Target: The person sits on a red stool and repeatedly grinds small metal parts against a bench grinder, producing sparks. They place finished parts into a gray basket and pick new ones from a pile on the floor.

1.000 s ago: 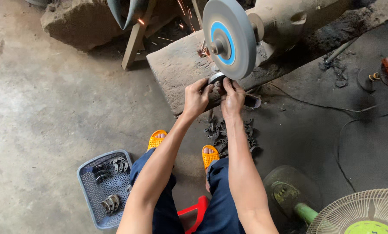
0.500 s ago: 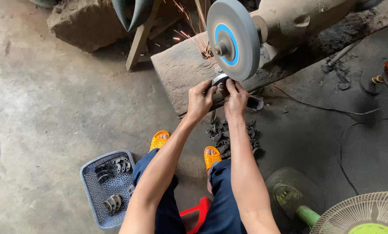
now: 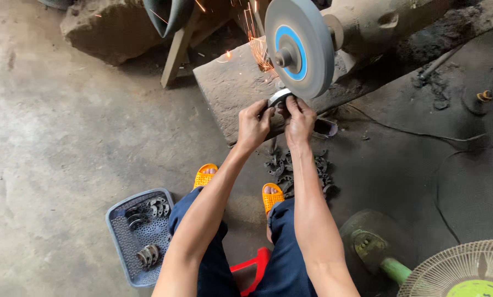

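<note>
Since the earlier frames both hands have crept up toward the wheel and the sparks have grown from a faint glint to a bright spray behind it.

Head view: left hand (image 3: 253, 122) and right hand (image 3: 299, 116) close together, fingers of both clamped on a small curved metal piece (image 3: 280, 97), shiny grey along its edge, pressed against the lower rim of the grinding wheel (image 3: 297, 45). Wheel is a thick grey disc, blue ring round a metal hub, mounted on a bulky dusty motor housing (image 3: 378, 25). Orange sparks (image 3: 254, 38) fly up and away.

Step, as judged: grinding mid-pass. Next move likely calls for a steady two-hand grip and slow turning of the piece along the rim, fingertips kept off the stone.

Rough wooden block (image 3: 230, 88) under the wheel. Dark pile of similar curved metal parts (image 3: 296, 168) on the concrete floor (image 3: 65, 137) by the orange sandals (image 3: 205, 175). Blue-grey perforated plastic basket (image 3: 120, 250) at left holds a few more parts. Green fan (image 3: 466, 269), wire guard, lower right.
</note>
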